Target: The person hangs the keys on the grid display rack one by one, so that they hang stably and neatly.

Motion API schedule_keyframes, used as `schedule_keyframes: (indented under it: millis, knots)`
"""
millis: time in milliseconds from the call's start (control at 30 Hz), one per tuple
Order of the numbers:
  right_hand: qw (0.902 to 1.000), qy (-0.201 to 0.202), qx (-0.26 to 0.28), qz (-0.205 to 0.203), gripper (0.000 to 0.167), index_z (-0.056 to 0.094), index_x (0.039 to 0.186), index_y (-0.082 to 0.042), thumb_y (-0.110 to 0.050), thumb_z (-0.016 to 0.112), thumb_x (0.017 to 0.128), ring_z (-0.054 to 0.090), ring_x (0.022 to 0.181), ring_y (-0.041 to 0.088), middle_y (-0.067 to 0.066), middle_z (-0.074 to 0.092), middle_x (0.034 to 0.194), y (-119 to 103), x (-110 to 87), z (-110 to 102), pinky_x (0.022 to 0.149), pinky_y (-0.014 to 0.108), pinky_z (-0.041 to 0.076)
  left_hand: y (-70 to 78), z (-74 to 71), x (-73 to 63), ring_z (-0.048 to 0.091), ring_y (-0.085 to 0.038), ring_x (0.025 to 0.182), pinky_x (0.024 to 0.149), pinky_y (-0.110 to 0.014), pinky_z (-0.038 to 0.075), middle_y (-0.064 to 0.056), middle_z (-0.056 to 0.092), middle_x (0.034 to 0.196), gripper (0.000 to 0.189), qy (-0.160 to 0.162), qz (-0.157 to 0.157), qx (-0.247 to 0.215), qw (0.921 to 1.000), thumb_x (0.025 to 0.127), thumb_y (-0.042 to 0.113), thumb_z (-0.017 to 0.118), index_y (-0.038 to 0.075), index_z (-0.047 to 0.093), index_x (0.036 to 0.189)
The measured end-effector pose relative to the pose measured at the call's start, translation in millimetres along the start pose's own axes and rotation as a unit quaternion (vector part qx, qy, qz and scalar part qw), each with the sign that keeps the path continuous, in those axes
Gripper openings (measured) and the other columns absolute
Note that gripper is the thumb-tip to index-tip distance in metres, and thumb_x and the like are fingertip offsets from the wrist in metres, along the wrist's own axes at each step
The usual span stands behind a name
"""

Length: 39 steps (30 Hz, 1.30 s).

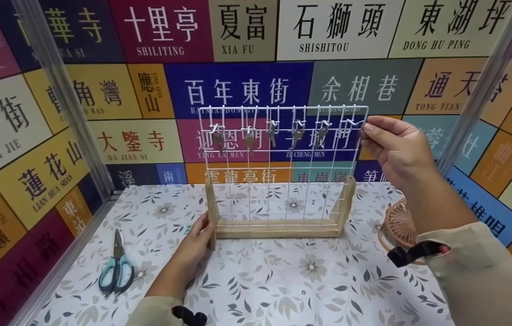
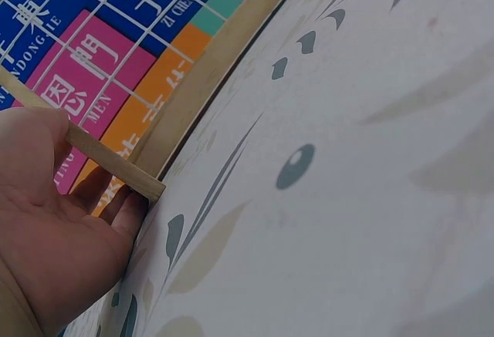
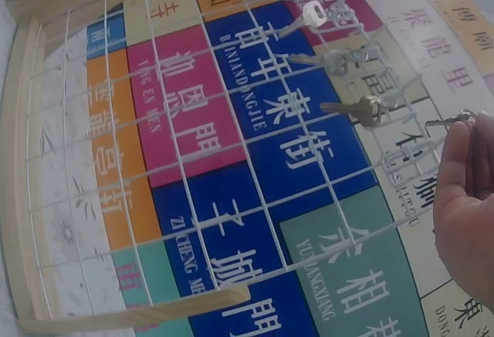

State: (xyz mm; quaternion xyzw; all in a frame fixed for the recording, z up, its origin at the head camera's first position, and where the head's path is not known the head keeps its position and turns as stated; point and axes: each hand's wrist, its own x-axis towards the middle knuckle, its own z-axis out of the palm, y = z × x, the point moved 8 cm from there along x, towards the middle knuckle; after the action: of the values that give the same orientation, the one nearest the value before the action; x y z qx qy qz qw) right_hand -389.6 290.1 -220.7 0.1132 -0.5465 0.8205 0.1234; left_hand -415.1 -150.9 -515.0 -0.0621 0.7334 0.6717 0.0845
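Note:
A white wire grid rack [image 1: 280,168] stands upright in a wooden base [image 1: 278,232] on the patterned tablecloth. Several metal keys [image 1: 298,131] hang from its upper part by white string. My left hand [image 1: 199,233] grips the base's left wooden upright, also seen as a wooden bar [image 2: 116,166] in the left wrist view. At the grid's upper right corner, my right hand [image 1: 396,147] pinches a white string [image 1: 351,122] tied to the wires. In the right wrist view, a key [image 3: 448,119] appears by the right fingertips; whether they touch it I cannot tell.
Scissors [image 1: 116,267] with dark and light-blue handles lie on the cloth at left. A round peach-coloured openwork basket [image 1: 398,222] sits at right, partly behind the right forearm. Panels printed with large characters [image 1: 237,90] surround the table, with clear posts [image 1: 72,90] at the corners.

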Motion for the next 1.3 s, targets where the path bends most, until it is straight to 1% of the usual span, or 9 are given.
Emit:
schedule_keyframes:
  millis: [100, 233, 500, 700, 833, 933, 1100, 1233, 1300]
  knots:
    - [0.9994, 0.011, -0.033, 0.007, 0.03, 0.077, 0.116, 0.0, -0.008, 0.087, 0.089, 0.076, 0.094, 0.018, 0.007, 0.078, 0.103, 3, 6.7, -3, 0.087, 0.025, 0.065, 0.0, 0.2, 0.1, 0.023, -0.034, 0.167, 0.134, -0.06, 0.021, 0.004, 0.025, 0.179, 0.065, -0.003, 0.005, -0.002, 1.0, 0.107, 0.06, 0.055, 0.049, 0.03, 0.166]
    - [0.9987, 0.019, -0.045, 0.015, 0.033, 0.077, 0.118, -0.002, -0.012, 0.088, 0.088, 0.076, 0.096, 0.017, 0.006, 0.078, 0.107, 8, 11.0, -8, 0.088, 0.024, 0.064, -0.7, 0.8, 1.3, 0.024, -0.034, 0.167, 0.133, -0.061, 0.024, 0.005, 0.025, 0.179, 0.064, -0.006, 0.005, -0.005, 1.0, 0.108, 0.058, 0.055, 0.049, 0.03, 0.166]
    - [0.9998, 0.012, -0.013, 0.013, 0.029, 0.077, 0.115, -0.001, -0.006, 0.087, 0.088, 0.076, 0.094, 0.018, 0.007, 0.079, 0.104, 5, 12.8, -7, 0.088, 0.025, 0.065, -1.2, 0.2, 0.2, 0.024, -0.034, 0.167, 0.133, -0.062, 0.024, 0.007, 0.026, 0.179, 0.064, 0.0, -0.004, 0.004, 1.0, 0.106, 0.061, 0.056, 0.052, 0.031, 0.165]
    - [0.9993, 0.023, -0.027, 0.01, 0.026, 0.078, 0.112, -0.003, -0.007, 0.087, 0.088, 0.076, 0.094, 0.017, 0.005, 0.077, 0.104, 9, 16.2, -4, 0.087, 0.024, 0.065, -0.3, -1.3, -1.2, 0.024, -0.033, 0.167, 0.133, -0.062, 0.022, 0.008, 0.027, 0.178, 0.064, 0.005, -0.007, 0.006, 0.9999, 0.106, 0.063, 0.056, 0.054, 0.031, 0.164]
    - [0.999, 0.031, -0.025, 0.019, 0.025, 0.078, 0.113, -0.004, -0.007, 0.086, 0.09, 0.075, 0.095, 0.016, 0.004, 0.077, 0.104, 21, 14.1, -6, 0.088, 0.024, 0.064, -0.8, -0.9, -2.3, 0.026, -0.034, 0.166, 0.132, -0.064, 0.024, 0.007, 0.027, 0.178, 0.064, 0.005, -0.005, 0.008, 0.9999, 0.106, 0.062, 0.056, 0.053, 0.032, 0.164]
    - [0.9988, 0.032, -0.016, 0.032, 0.032, 0.075, 0.118, -0.003, -0.009, 0.087, 0.089, 0.075, 0.097, 0.017, 0.005, 0.075, 0.108, 32, 10.1, -9, 0.091, 0.024, 0.064, -0.8, -0.3, -2.4, 0.025, -0.034, 0.166, 0.132, -0.064, 0.024, 0.007, 0.026, 0.179, 0.064, 0.004, -0.006, 0.007, 0.9999, 0.106, 0.062, 0.056, 0.053, 0.032, 0.164]
    - [0.9982, 0.021, -0.003, 0.057, 0.036, 0.074, 0.121, -0.002, -0.009, 0.088, 0.088, 0.074, 0.098, 0.017, 0.005, 0.073, 0.109, 58, 3.7, -12, 0.093, 0.025, 0.064, 0.4, -1.3, -1.7, 0.024, -0.034, 0.166, 0.134, -0.061, 0.02, 0.005, 0.027, 0.179, 0.066, 0.003, 0.004, 0.011, 0.9999, 0.106, 0.063, 0.054, 0.051, 0.029, 0.166]
    - [0.9975, 0.018, -0.01, 0.068, 0.029, 0.075, 0.116, -0.005, -0.011, 0.087, 0.09, 0.074, 0.096, 0.015, 0.003, 0.075, 0.104, 78, -4.4, -17, 0.092, 0.024, 0.064, 1.2, -1.1, -1.9, 0.023, -0.032, 0.167, 0.136, -0.059, 0.017, 0.005, 0.027, 0.179, 0.068, 0.002, 0.007, 0.013, 0.9999, 0.106, 0.064, 0.055, 0.05, 0.029, 0.166]
    - [0.9974, 0.018, -0.01, 0.069, 0.021, 0.077, 0.112, -0.007, -0.01, 0.084, 0.093, 0.074, 0.095, 0.014, 0.002, 0.076, 0.102, 86, -9.2, -19, 0.092, 0.023, 0.064, 1.2, -0.9, -2.1, 0.022, -0.032, 0.167, 0.136, -0.059, 0.016, 0.006, 0.026, 0.179, 0.068, 0.002, 0.005, 0.013, 0.9999, 0.105, 0.064, 0.056, 0.051, 0.029, 0.166]
